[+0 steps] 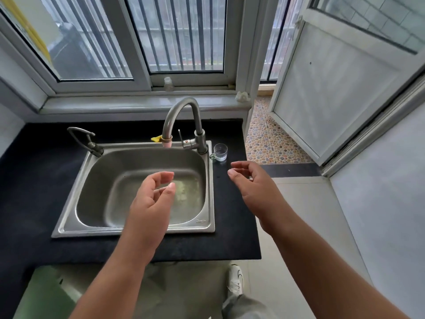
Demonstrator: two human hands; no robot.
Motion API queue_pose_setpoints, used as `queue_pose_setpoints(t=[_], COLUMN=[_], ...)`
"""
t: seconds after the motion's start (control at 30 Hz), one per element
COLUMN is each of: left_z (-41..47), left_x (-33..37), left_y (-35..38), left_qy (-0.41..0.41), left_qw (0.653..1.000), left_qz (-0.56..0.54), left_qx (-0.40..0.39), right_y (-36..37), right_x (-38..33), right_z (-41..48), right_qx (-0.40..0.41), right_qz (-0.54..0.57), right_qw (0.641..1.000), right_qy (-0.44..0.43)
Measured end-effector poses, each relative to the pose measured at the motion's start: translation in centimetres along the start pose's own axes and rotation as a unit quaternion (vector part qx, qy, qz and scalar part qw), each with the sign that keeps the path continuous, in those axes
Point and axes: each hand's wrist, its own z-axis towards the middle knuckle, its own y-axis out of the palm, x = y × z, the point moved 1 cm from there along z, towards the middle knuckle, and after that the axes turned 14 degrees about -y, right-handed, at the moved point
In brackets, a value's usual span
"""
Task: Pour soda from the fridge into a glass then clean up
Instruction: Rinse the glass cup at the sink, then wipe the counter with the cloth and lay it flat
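Note:
A small clear glass [220, 152] with a handle stands upright on the black counter [36, 180], just right of the sink's back right corner. My right hand [250, 183] hovers a short way in front of the glass, fingers loosely curled, holding nothing and apart from it. My left hand [153, 199] hangs over the steel sink [96, 229], fingers relaxed and empty. No soda container is in view.
A tall curved faucet [181, 116] rises at the sink's back right; a smaller tap [85, 140] stands at its back left. Something yellow [156, 138] lies behind the sink. A small bottle [168, 84] sits on the window ledge. An open door [333, 88] stands at the right.

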Motion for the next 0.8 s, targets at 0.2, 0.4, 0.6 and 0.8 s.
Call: queue_pose_setpoints(t=[0.2,0.4,0.6,0.8], left_z=[-3.2,-6.9,-11.0,-16.7], left_x=[-1.4,-4.4,-8.2,-12.8], left_y=[-4.8,-11.7,-20.1,-26.8], left_qy=[0.008,-0.001,-0.031,-0.076], left_qw=[1.000,0.999,0.984,0.933], left_qz=[-0.013,-0.019,-0.051,-0.108], left_qx=[0.005,0.050,0.168,0.335], right_y=[3.6,9.9,19.2,29.0], right_x=[-1.6,-4.5,-7.7,-10.5], right_z=[-3.8,-7.8,-10.3,-12.8], right_qx=[-0.001,-0.067,-0.195,-0.356], right_qz=[-0.010,-0.024,-0.022,-0.011], right_qw=[1.000,0.997,0.978,0.931], right_qy=[-0.008,-0.042,-0.075,-0.082])
